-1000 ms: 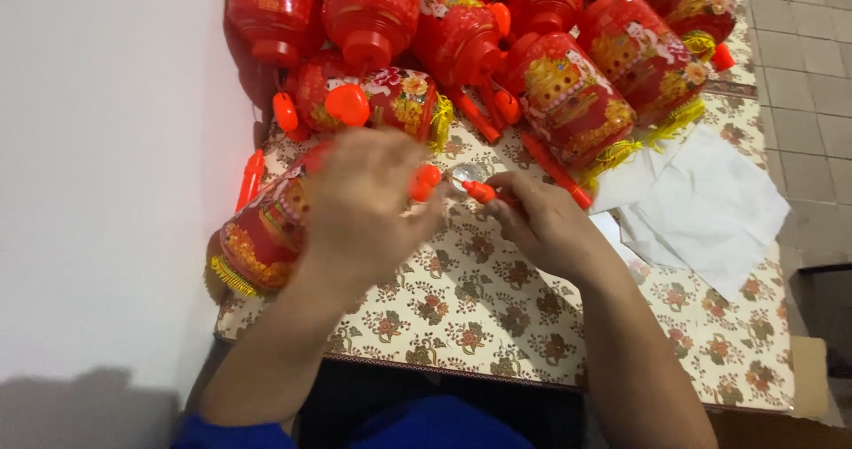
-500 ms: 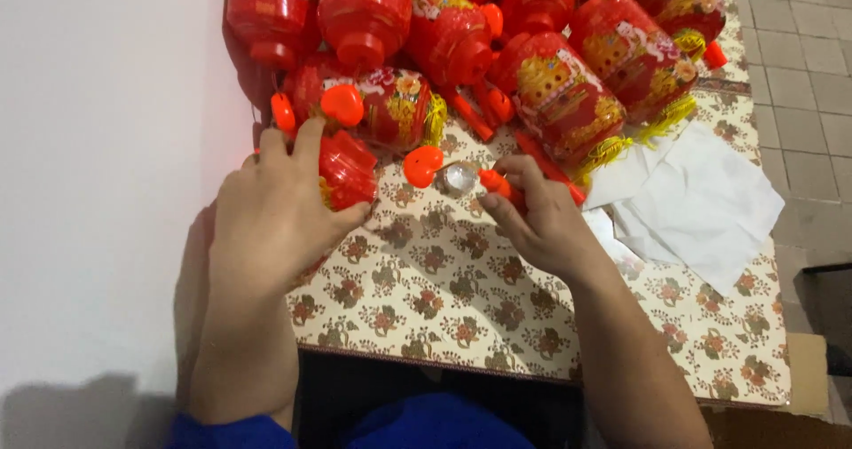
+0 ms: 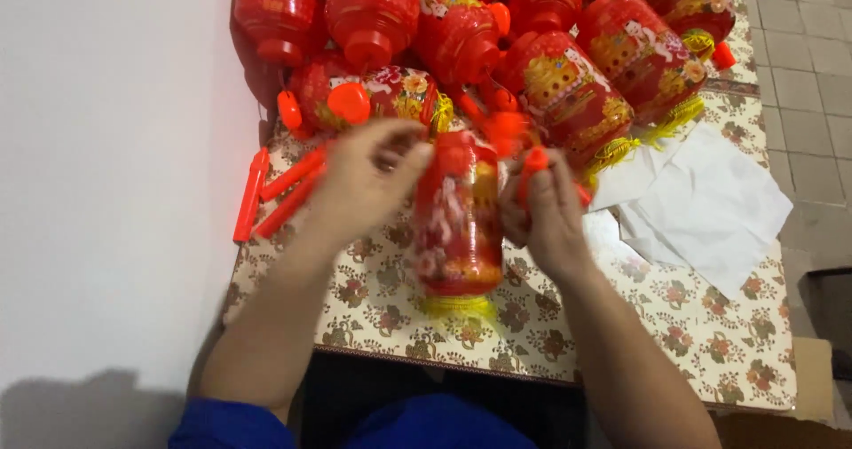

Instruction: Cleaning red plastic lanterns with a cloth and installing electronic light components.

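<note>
On the floral-clothed table (image 3: 373,311), the left hand (image 3: 368,178) and right hand (image 3: 546,214) both grasp a red paper lantern (image 3: 457,223) near the front edge.

A heap of finished red lanterns (image 3: 568,85) with yellow tassels crowds the far end of my floral-patterned table (image 3: 710,342). Loose orange sticks (image 3: 266,192) lie near the white wall (image 3: 106,192), and crumpled white paper (image 3: 701,205) lies opposite them.

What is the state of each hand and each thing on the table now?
left hand: gripping the top of the held lantern
right hand: pinching an orange stick
held lantern: lifted between the hands, yellow tassel down
orange sticks: lying loose on the table
white paper: crumpled, flat
</note>
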